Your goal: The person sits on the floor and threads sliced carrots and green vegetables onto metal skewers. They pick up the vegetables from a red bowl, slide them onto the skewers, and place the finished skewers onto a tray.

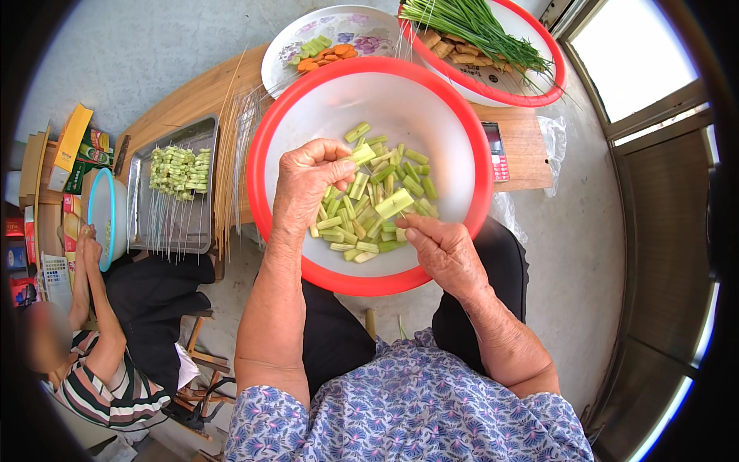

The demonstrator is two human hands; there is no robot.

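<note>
My left hand (316, 179) pinches a cut piece of pale green stalk, celery by its look (362, 155), between thumb and fingertips. In my right hand (449, 249) is the end of a thin skewer (403, 215), largely hidden by the fingers. A wider stalk piece (395, 204) sits on that skewer, just beyond my right fingertips. Both hands are over a large white plastic basin with a red rim (484, 173). Many cut stalk pieces (346, 225) lie loose at its bottom.
Left of the basin, bamboo sticks and metal skewers (234, 150) lie beside a metal tray (138, 231) of skewered stalk pieces (179, 170). Behind stand a floral plate (288, 34) with carrot slices (329, 56) and a second red-rimmed basin (563, 75). A phone (497, 153) lies right; another person (115, 358) sits left.
</note>
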